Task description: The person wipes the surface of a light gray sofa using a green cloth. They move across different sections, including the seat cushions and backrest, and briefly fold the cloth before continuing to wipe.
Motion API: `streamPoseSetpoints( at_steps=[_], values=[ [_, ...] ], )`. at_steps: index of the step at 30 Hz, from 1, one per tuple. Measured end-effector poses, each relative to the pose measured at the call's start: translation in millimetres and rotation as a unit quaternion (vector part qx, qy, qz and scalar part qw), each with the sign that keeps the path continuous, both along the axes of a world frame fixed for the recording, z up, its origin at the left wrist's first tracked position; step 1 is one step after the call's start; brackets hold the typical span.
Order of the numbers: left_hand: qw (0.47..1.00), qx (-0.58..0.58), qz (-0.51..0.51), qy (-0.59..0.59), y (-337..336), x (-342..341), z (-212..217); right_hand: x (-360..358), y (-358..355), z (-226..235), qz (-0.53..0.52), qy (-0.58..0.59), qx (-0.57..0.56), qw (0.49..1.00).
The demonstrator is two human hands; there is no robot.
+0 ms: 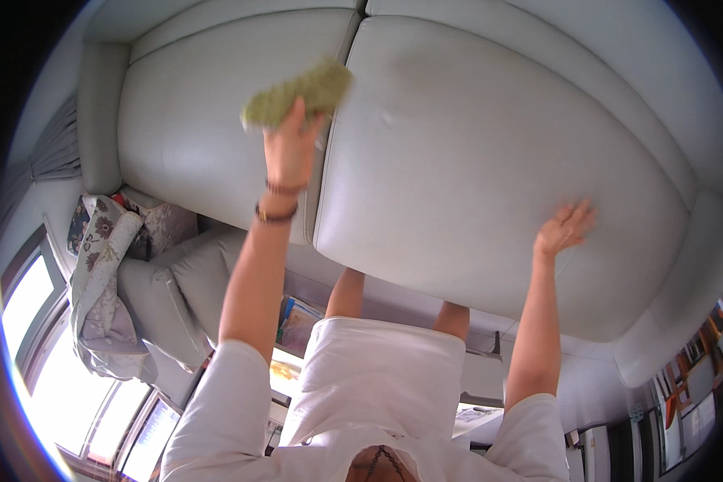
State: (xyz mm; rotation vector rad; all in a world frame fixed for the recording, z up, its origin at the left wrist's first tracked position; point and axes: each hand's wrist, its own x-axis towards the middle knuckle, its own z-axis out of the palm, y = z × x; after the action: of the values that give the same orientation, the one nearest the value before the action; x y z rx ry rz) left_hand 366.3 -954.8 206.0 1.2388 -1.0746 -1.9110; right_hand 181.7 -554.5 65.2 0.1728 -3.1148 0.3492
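Observation:
My left hand (291, 153) grips a green cleaning cloth (301, 92), bunched into a long, fuzzy-looking pad and slightly blurred. Both are over the inner side of the left sofa seat cushion (193, 120), near the seam; whether the cloth touches the leather cannot be made out. On the right, my right hand (566, 229) is open, with its blurred fingers stretched out and nothing in them. It is at the front right part of the right seat cushion (458, 161). Both cushions are smooth grey leather.
Sofa arms (103, 120) bound the seats on both sides. At lower left stands a grey armchair (165, 305) draped with a floral cover (100, 249), near bright windows (64, 377). Behind my legs is a low table (482, 377) with papers. Shelves (699, 369) stand at far right.

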Motion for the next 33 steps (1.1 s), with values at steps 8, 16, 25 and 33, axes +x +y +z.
streamPoseSetpoints(
  at_steps=[8, 16, 25, 33],
  values=[
    [0.806, -0.39, -0.269, -0.356, -58.7, -110.6, -143.5, -10.2, -16.8, -9.1, -0.086, 0.034, 0.126, 0.988],
    [0.547, -0.602, -0.54, -0.217, 208.3, -228.3, -143.4, -11.3, -21.8, -12.6, -0.092, 0.054, 0.103, 0.989],
    [0.496, -0.643, -0.561, -0.157, 101.7, -261.9, -167.7, -11.4, -18.4, -16.7, -0.108, 0.033, 0.088, 0.99],
    [0.568, -0.545, -0.433, -0.439, -79.9, -159.4, -187.3, -13.5, -16.6, -17.7, -0.097, 0.046, 0.069, 0.992]
  ],
)
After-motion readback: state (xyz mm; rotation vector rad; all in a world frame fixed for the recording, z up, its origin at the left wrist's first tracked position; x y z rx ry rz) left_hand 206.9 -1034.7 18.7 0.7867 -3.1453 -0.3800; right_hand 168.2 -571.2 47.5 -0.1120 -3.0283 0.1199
